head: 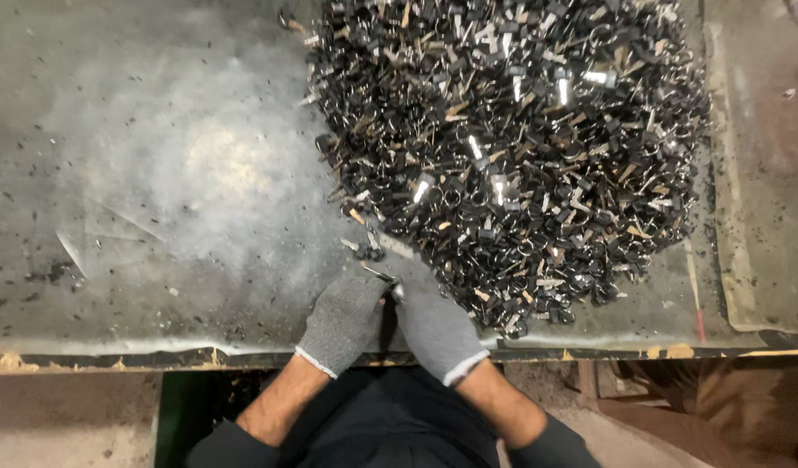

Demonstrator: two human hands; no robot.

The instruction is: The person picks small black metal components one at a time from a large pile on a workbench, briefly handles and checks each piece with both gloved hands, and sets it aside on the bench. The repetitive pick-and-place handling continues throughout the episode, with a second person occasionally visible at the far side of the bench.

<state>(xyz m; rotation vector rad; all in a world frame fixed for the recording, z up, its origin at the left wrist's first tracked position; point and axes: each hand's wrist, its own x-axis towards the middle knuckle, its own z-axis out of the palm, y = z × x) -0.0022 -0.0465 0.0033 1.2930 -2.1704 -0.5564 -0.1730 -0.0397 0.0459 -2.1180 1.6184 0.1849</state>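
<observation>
Your gloved left hand [342, 319] and right hand [435, 329] meet at the near table [156, 260] edge, fingertips pinched together on a small metal clip [387, 282] beside the heap of clips [511, 147]; it looks light, stiff and slippery, best gripped by its edges.

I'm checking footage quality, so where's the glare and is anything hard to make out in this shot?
Head view: glare whitens the worn metal table at centre-left; scattered parts in the dark pile glint brightly; the small piece between the gloved left hand and right hand is too small to identify.
</observation>
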